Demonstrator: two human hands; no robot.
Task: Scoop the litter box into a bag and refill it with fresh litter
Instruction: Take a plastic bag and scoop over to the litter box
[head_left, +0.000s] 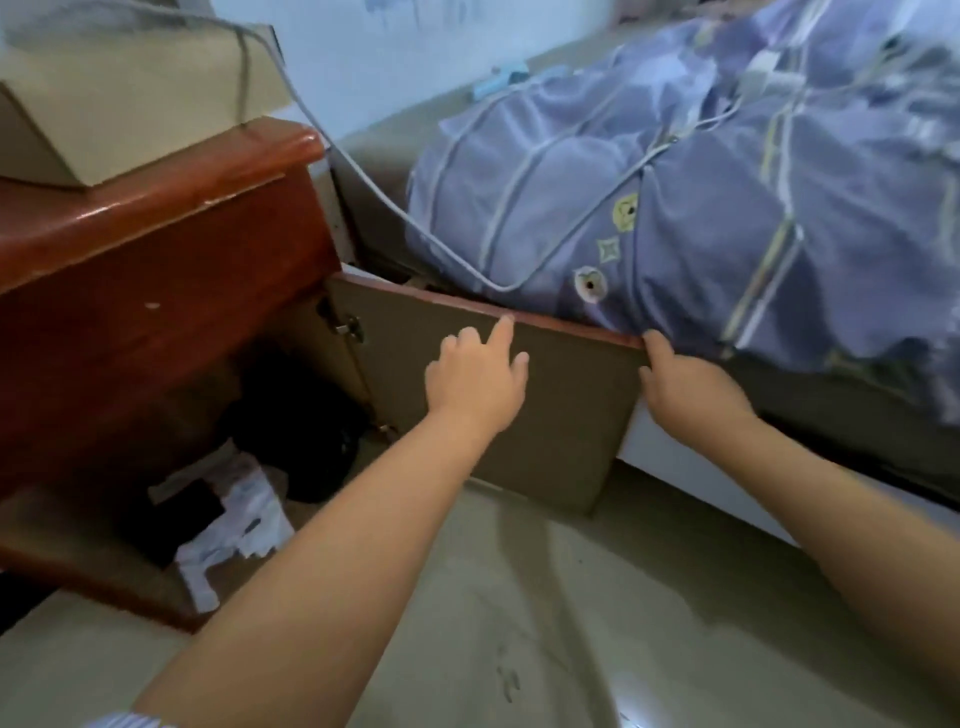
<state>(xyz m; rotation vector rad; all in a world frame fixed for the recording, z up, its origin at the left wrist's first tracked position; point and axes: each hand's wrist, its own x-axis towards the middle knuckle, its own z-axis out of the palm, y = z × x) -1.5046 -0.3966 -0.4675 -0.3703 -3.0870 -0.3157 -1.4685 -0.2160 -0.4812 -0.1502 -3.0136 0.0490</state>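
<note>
Head view shows the cabinet door (545, 410) open; inside is dark, only crumpled white bags (234, 525) discernible. Left hand (475, 379) rests loosely spread against it. Right hand (685, 384) grips its edge, fingertips hidden.

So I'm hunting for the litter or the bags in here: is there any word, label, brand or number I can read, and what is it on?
No text can be read.
Cardboard box on the cabinet: no print shows on its visible faces.
White plastic bags inside the cabinet: dark marks, too blurred to read.
Bed cover: small patterns only, no words.
Cabinet door: bare.
</note>
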